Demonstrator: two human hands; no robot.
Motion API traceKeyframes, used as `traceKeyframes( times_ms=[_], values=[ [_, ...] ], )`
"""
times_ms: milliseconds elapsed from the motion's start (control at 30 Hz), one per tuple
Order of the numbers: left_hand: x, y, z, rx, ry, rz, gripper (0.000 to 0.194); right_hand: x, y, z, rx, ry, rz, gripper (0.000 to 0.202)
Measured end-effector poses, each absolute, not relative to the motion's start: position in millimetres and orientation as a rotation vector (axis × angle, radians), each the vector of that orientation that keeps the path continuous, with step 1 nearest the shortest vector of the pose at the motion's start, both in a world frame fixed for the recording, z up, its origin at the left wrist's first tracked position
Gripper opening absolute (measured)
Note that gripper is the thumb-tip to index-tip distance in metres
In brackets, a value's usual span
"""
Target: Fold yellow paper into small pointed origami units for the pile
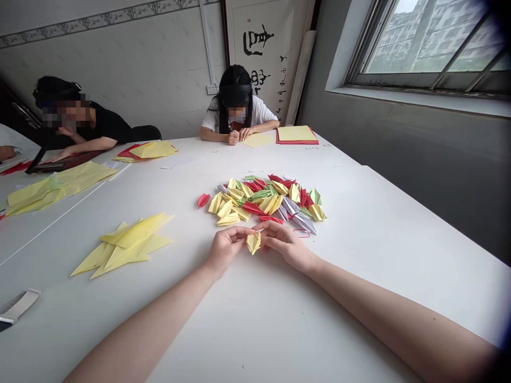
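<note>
A small yellow folded paper piece [253, 242] is held up between my two hands, just above the white table [255, 319]. My left hand [228, 246] pinches its left side with thumb and index finger. From the other side, my right hand [288, 244] grips it with bent fingers; some fingertips are hidden behind the paper. Right behind my hands lies a pile of folded paper pieces [263, 194] in yellow, red, green and pale purple. One red folded piece [203, 200] sits apart at the pile's left. Under my right hand's far edge a thin red outline [304, 233] shows.
Larger yellow folded papers [128, 242] lie to the left, with a pale strap [22, 306] nearer. Across the table a person [238, 106] writes on yellow paper beside a stack of sheets [297, 134]. Another person [96, 119] sits at the far left, near more yellow paper [59, 186].
</note>
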State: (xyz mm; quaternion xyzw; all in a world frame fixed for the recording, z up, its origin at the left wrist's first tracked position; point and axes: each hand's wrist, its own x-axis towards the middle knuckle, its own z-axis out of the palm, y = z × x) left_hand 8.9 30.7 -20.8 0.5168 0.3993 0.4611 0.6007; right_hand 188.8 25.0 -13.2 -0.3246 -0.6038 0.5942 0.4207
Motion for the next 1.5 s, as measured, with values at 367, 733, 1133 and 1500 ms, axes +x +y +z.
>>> traceKeyframes(
  times_ms=[367, 733, 1133, 1500],
  values=[
    [12.1, 25.2, -15.2, 1.260, 0.892, 1.045, 0.022, 184.5, 29.9, -24.9, -0.901, -1.534, 1.268, 0.027],
    [9.6, 20.8, -15.2, 1.246, 1.048, 1.038, 0.025, 209.4, 41.5, -5.5, -1.370, -1.459, 1.174, 0.029],
    [-81.6, 51.9, 78.5, 1.338, 1.349, 1.653, 0.027, 191.6, 29.2, -16.3, -1.341, -1.560, 1.090, 0.029],
    [-209.4, 27.1, 49.4, 1.662, 2.361, 0.946, 0.041, 188.9, 19.9, -19.9, -1.181, -1.990, 0.862, 0.028]
  ],
)
